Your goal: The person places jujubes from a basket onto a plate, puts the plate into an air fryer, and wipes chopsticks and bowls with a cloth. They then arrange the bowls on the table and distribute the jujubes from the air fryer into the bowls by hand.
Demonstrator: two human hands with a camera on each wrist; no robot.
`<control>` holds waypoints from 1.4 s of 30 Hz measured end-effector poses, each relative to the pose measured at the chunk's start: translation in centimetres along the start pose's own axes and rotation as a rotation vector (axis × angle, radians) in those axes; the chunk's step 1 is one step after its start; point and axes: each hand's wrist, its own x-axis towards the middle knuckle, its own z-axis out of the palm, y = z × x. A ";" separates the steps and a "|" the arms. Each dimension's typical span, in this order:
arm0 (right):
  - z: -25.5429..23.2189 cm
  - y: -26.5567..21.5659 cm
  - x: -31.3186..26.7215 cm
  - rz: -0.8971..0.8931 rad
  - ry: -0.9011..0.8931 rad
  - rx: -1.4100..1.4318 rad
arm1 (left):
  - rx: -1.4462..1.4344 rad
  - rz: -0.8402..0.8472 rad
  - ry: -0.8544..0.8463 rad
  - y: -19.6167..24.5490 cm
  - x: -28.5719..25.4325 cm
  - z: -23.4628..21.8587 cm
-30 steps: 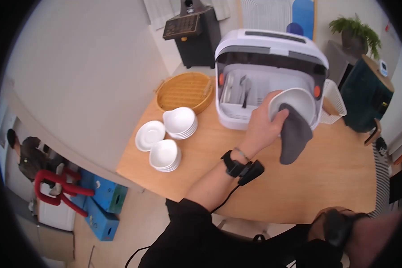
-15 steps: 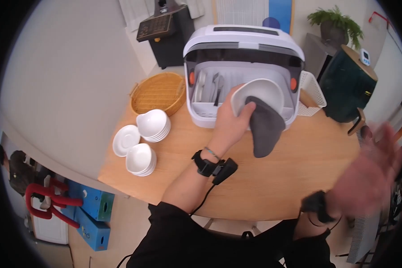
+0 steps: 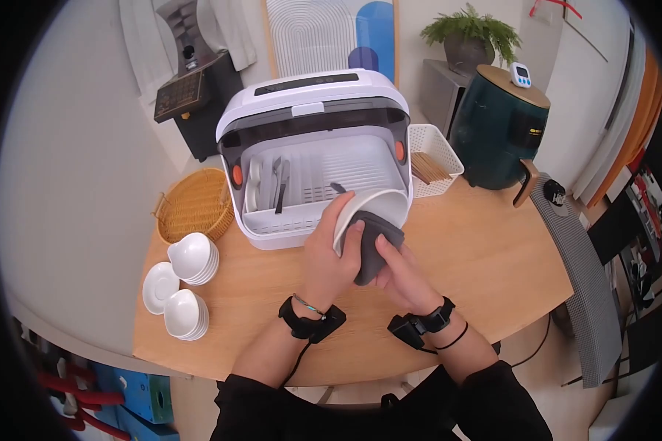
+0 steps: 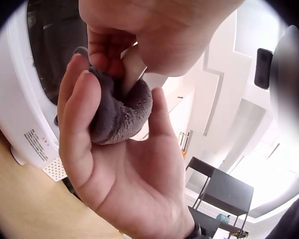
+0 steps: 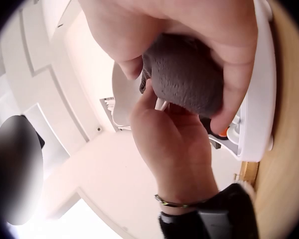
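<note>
In front of the body my left hand [image 3: 329, 253] grips a white bowl [image 3: 391, 204] by its rim, tilted on its side. A dark grey cloth [image 3: 375, 242] lies folded over the bowl's near edge, with the left thumb on it. My right hand [image 3: 410, 283] holds the cloth from the other side, thumb on top. The left wrist view shows the right fingers [image 4: 79, 107] curled round the cloth [image 4: 122, 117]. In the right wrist view the bowl [image 5: 124, 94] shows behind the cloth [image 5: 187, 74], partly covered by both hands.
Behind the hands stands a white dish dryer [image 3: 272, 239], lid raised, with cutlery [image 3: 281, 184] inside. Stacked white bowls [image 3: 193, 257], more bowls [image 3: 185, 312] and a saucer [image 3: 160, 287] sit left, near a round woven tray [image 3: 195, 206]. Rightward are a white basket [image 3: 438, 151] and a green air fryer [image 3: 496, 136].
The right hand has come in from the lower right and taken hold of the cloth. The left hand has kept the bowl and brought it closer to the body. The head view has shifted.
</note>
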 end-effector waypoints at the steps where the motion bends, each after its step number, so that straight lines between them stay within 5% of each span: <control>1: -0.1 0.1 -0.1 -0.008 0.025 0.072 | -0.006 0.000 -0.007 0.1 -0.2 0.3; 9: -0.6 1.4 0.3 -0.025 0.194 0.269 | 0.072 0.042 -0.176 -0.2 -0.8 0.8; 16: -0.3 0.3 -0.8 0.050 0.172 0.093 | 0.092 0.007 -0.320 0.7 0.4 -1.5; 23: 0.1 0.9 -0.9 0.150 0.108 0.237 | 0.142 -0.015 -0.290 1.2 -0.4 -0.9; 27: -0.8 1.9 -0.6 0.244 0.126 0.398 | 0.256 0.117 -0.260 0.5 -1.0 0.2; 33: -1.6 0.5 -0.3 0.202 0.156 0.187 | 0.233 0.130 -0.316 0.6 0.2 -1.1; 35: -1.8 -1.0 -0.3 0.090 0.106 -0.243 | 0.274 0.049 -0.426 2.5 0.9 -2.3; 36: -2.0 -0.8 -0.1 0.084 0.107 -0.243 | 0.274 0.055 -0.428 3.0 1.0 -2.9; 38: -2.7 0.4 0.6 -0.158 0.043 -0.537 | 0.524 -0.054 -0.677 3.5 1.0 -3.8; 42: -3.1 2.1 0.9 -0.482 -0.013 -0.932 | 0.592 -0.124 -0.855 3.1 0.7 -5.0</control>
